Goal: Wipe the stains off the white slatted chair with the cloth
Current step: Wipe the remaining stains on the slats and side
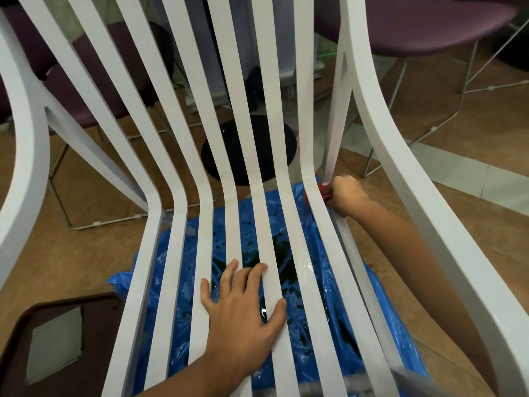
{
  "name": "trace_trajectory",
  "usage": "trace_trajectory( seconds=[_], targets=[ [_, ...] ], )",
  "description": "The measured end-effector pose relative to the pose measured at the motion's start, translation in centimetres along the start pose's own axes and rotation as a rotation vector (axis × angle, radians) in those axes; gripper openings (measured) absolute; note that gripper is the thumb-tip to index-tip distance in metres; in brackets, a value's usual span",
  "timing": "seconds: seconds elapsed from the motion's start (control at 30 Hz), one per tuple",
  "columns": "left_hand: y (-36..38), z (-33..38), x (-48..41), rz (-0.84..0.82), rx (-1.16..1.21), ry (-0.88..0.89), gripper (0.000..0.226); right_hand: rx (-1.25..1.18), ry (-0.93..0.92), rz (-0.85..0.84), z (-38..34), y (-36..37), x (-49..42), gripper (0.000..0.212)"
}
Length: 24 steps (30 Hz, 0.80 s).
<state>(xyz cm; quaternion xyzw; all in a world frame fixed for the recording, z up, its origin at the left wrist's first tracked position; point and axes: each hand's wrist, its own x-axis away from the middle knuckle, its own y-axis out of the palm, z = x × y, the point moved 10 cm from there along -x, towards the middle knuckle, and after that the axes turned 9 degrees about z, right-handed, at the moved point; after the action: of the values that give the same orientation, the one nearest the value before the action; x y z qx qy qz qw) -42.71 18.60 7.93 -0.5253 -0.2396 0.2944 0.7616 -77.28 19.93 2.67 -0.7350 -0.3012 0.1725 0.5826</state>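
- One white slatted chair (415,179), standing around both hands.
- Seven broad slats (264,224) across its seat, counted under and beside the left hand; a narrower strip runs by the right hand.
- Two curved arm rails (25,144), one outside each hand.
- Two hands: left hand (243,305) and right hand (346,196).
- One red cloth (322,193), gripped in the right hand.
- One blue plastic sheet (400,345), below the left hand.
- One black round disc (249,150), beyond the hands.
- Two purple chairs (429,24), farther beyond them.

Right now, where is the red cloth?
Head view, right of centre: the right hand holds the red cloth against the rightmost slat of the white slatted chair.
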Motion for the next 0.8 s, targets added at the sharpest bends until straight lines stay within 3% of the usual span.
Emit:
trace_trajectory(
  seconds=[0.33,0.8],
  targets=[
    [0.1,-0.1,-0.3,0.029,0.020,0.011,0.064,-0.049,-0.030,-0.083,1.0,0.3,5.2,0.016],
    [-0.5,0.2,0.0,0.089,0.031,0.028,0.060,0.096,-0.028,-0.221,3.2,1.9,15.4,0.022]
  ],
)
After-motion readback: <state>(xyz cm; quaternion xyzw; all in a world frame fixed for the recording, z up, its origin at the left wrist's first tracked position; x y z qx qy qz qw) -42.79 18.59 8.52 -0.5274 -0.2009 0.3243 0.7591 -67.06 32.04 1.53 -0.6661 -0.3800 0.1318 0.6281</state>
